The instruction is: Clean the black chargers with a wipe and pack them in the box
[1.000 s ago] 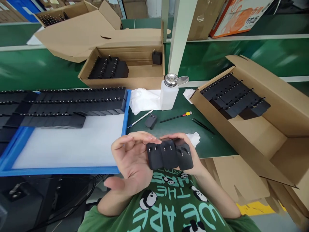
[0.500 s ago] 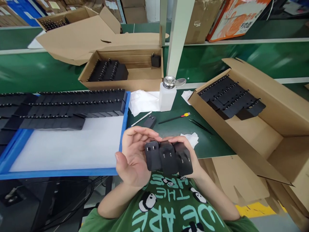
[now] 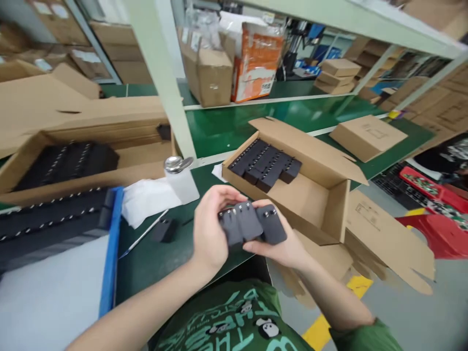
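Three black plug adapters [image 3: 252,225] sit side by side, prongs up, held between both hands in front of my chest. My left hand [image 3: 210,231] wraps around their left end, fingers curled over the top. From below and the right side, my right hand [image 3: 283,246] cradles them. An open cardboard box [image 3: 321,195] with rows of black adapters [image 3: 265,163] lies just beyond my right hand. One loose adapter [image 3: 163,230] rests on the green table [image 3: 157,258] to the left.
A blue tray [image 3: 109,253] with white foam and rows of black adapters lies at left. Behind it stands a second open box [image 3: 87,165] of adapters, a white dispenser bottle [image 3: 181,180], white cloth [image 3: 146,202] and a thin tool [image 3: 142,234]. A pale post [image 3: 164,83] rises behind.
My head has swung right and up, so the tray slid left and the right box moved to centre. Both hands closed tighter around the three adapters and lifted them slightly.
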{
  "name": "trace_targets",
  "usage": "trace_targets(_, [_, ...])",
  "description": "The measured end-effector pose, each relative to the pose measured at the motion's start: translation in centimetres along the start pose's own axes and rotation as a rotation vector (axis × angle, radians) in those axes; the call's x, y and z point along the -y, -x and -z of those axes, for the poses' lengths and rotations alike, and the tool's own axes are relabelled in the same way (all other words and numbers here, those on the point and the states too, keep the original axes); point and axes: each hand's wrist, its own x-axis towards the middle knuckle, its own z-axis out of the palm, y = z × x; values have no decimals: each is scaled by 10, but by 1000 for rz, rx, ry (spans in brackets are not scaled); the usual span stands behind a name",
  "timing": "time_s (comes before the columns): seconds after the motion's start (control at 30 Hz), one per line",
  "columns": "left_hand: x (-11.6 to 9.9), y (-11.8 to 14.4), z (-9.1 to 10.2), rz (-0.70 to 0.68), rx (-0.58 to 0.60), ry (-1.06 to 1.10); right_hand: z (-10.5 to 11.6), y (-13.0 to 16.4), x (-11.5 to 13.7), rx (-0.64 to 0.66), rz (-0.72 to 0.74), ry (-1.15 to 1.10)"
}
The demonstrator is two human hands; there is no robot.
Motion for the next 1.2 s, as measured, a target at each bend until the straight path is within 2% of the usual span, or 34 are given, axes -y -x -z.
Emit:
trace_targets(0.1, [19, -31, -64, -20, 130, -145, 69, -4, 0, -68, -76, 141])
trace_targets(0.2, [51, -55, -120, 37, 166, -243, 133, -14, -17, -48, -126, 256])
trace_targets(0.27, [74, -68, -147, 93, 179, -351, 163, -23, -37, 18, -168, 338])
trace_targets(0.37, [102, -79, -169, 165, 245, -546, 189, -36, -66, 166, -246, 468])
trace_targets(0.47, [116, -81, -176, 218, 349, -738, 198, -47, -86, 252, -335, 618])
trace_targets(0.6, [118, -81, -175, 246, 524, -932, 204, -54, -93, 255, -439, 747])
trace_targets(0.8, [96, -87, -163, 160, 798, -1131, 210, -44, -84, 188, -440, 720])
trace_targets(0.93, [74, -87, -148, 93, 961, -1237, 202, -37, -77, 159, -400, 638])
trace_targets(1.07, [62, -85, -138, 48, 999, -1363, 187, -40, -75, 107, -380, 612])
trace_targets(1.2, [64, -83, -138, 7, 975, -1514, 177, -50, -75, 52, -361, 616])
